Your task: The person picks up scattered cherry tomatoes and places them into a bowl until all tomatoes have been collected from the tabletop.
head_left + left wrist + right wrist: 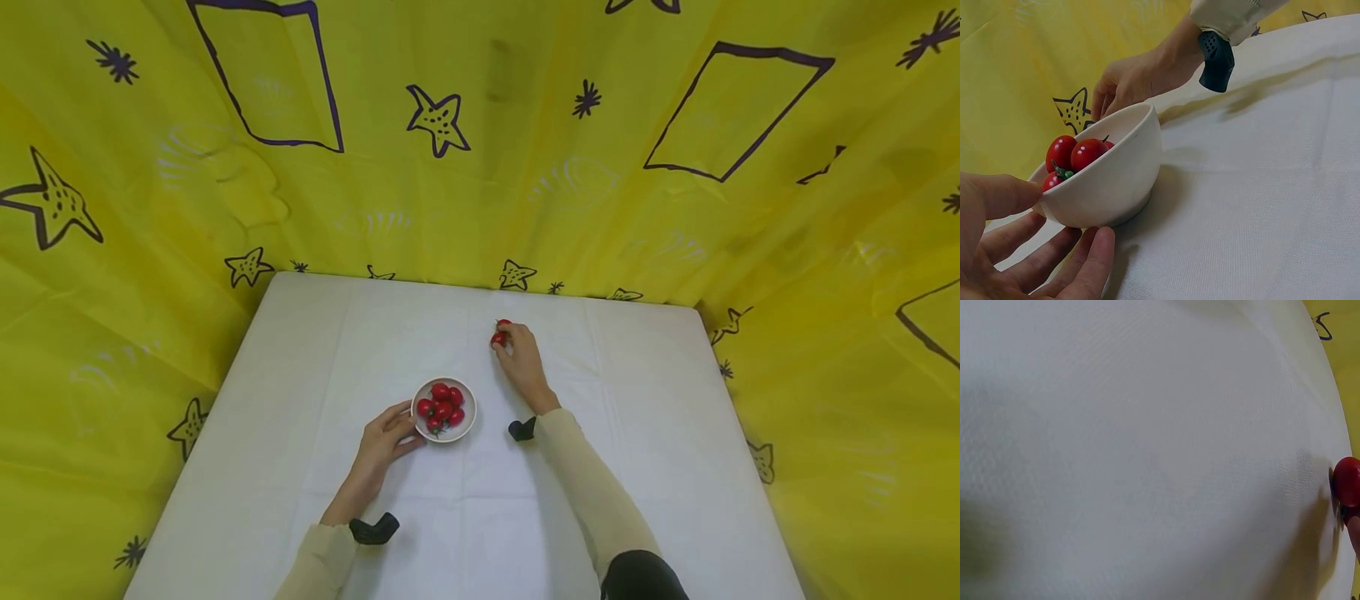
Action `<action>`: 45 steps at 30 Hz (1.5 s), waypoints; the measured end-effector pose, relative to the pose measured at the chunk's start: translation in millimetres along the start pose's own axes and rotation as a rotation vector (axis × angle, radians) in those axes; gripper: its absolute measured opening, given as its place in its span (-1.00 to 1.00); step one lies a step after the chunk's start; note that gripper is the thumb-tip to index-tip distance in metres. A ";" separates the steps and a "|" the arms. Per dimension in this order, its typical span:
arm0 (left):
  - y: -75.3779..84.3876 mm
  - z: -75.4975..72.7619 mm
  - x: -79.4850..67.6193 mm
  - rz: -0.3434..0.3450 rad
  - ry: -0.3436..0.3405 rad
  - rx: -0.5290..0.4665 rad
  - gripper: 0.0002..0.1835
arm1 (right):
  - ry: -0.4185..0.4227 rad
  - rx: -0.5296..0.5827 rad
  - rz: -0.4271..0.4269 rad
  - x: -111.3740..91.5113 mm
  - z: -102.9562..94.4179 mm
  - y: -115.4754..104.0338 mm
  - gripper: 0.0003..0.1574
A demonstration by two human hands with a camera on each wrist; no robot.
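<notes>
A small white bowl point(1125, 172) holds several red cherry tomatoes point(442, 410), some with green stems. My left hand point(381, 450) grips the bowl from its left side, thumb at the rim and fingers against the lower wall. Farther back on the table, my right hand point(527, 367) pinches a cherry tomato point(498, 340) between thumb and fingers. Just behind it is another cherry tomato point(503, 322), partly covered by the fingers. The right wrist view catches only a red tomato point(1347, 481) and a fingertip at its right edge.
A white cloth covers the table point(645, 400). Yellow curtains point(487, 208) with dark star drawings hang round its back and sides. A black wrist device point(375, 529) sits by the left wrist, and another black device point(522, 429) by the right.
</notes>
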State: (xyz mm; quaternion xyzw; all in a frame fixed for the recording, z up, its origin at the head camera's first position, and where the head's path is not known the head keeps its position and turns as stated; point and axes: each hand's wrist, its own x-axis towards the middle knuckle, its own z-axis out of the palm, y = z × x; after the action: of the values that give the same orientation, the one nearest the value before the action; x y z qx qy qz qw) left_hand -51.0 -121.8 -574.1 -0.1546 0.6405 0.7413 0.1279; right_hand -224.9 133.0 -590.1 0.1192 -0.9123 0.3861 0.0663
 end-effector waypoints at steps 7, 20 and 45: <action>-0.1 -0.8 -0.8 -0.002 -0.007 -0.003 -0.48 | -0.024 -0.024 -0.012 1.6 1.0 0.9 -0.57; -5.5 -4.3 6.0 -0.006 0.002 -0.005 -0.50 | -0.092 -0.068 0.053 3.7 7.5 5.4 -0.56; 0.2 -1.5 3.5 -0.003 0.000 0.004 -0.50 | 0.061 0.084 -0.103 -27.3 -3.6 -17.1 -0.56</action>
State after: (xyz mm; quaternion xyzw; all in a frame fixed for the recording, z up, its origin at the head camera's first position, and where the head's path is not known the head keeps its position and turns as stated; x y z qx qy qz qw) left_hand -54.3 -123.3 -575.5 -0.1552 0.6417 0.7399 0.1292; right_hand -194.0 128.6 -581.7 0.1566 -0.8855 0.4237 0.1086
